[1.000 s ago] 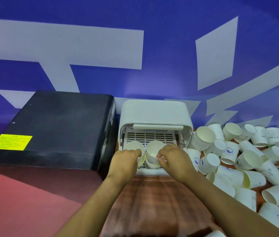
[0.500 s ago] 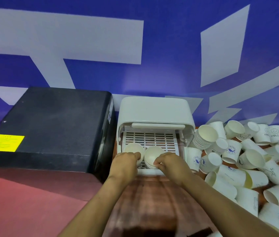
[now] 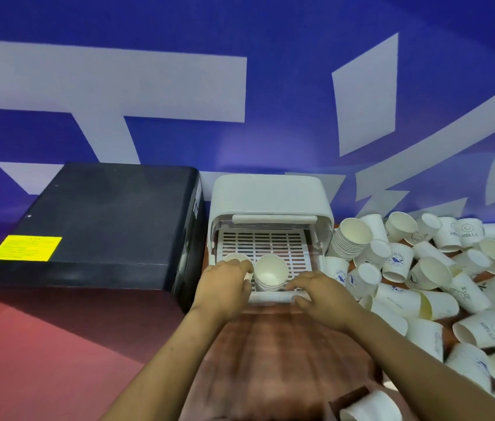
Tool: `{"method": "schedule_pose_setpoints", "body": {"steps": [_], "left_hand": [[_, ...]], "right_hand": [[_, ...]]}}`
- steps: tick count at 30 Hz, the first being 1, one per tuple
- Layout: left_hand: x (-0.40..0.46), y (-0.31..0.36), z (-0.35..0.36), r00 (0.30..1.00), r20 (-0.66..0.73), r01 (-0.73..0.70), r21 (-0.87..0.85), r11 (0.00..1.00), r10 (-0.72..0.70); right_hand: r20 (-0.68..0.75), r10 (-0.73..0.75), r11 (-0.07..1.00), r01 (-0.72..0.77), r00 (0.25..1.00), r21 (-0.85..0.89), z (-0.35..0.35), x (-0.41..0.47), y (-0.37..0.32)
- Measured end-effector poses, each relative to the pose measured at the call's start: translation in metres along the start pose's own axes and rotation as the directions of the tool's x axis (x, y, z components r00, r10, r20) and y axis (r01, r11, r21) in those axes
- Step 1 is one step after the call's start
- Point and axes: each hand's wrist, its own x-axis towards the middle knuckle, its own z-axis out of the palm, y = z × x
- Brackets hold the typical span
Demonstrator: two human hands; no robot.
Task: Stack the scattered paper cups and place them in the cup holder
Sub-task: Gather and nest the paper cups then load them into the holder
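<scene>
A white cup holder [image 3: 270,196] with a slotted tray [image 3: 273,241] stands against the blue wall. Two short stacks of paper cups sit at the tray's front. My left hand [image 3: 225,287] curls round the left stack [image 3: 235,257], which it mostly hides. The right stack [image 3: 270,270] stands free beside it, its open mouth facing me. My right hand [image 3: 319,294] rests with loose fingers on the tray's front lip, just right of that stack, holding nothing. Several loose white cups [image 3: 440,287] lie scattered to the right.
A black box [image 3: 97,226] with a yellow label [image 3: 26,247] stands left of the holder, close to my left hand. A taller nested cup stack [image 3: 351,238] leans beside the holder's right wall. One cup [image 3: 370,407] lies near the bottom edge on the wooden table [image 3: 273,360].
My right hand has let go of the right stack and drawn back to the right, onto the tray's front lip. My left hand stays on the left stack.
</scene>
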Motion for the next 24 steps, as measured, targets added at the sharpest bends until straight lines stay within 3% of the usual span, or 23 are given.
{"method": "schedule_pose_setpoints", "body": {"steps": [9,16,21,24], "left_hand": [[-0.031,0.04,0.013,0.992,-0.003,-0.124,-0.043,0.991,0.124],[-0.033,0.081,0.042,0.976,0.064,-0.202,-0.064,0.977,0.206],[-0.02,0.111,0.063,0.986,0.035,-0.159,-0.066,0.985,0.162],[-0.015,0.131,0.08,0.99,0.097,-0.099,-0.083,0.992,0.107]], "right_hand": [[-0.003,0.06,0.998,-0.06,0.998,-0.006,-0.002,-0.065,0.012],[0.003,0.249,0.968,-0.249,0.969,-0.04,0.0,-0.114,0.062],[0.07,0.26,0.962,-0.252,0.963,-0.102,-0.013,-0.129,0.112],[0.101,0.267,0.959,-0.253,0.958,-0.132,-0.015,-0.134,0.148]]}}
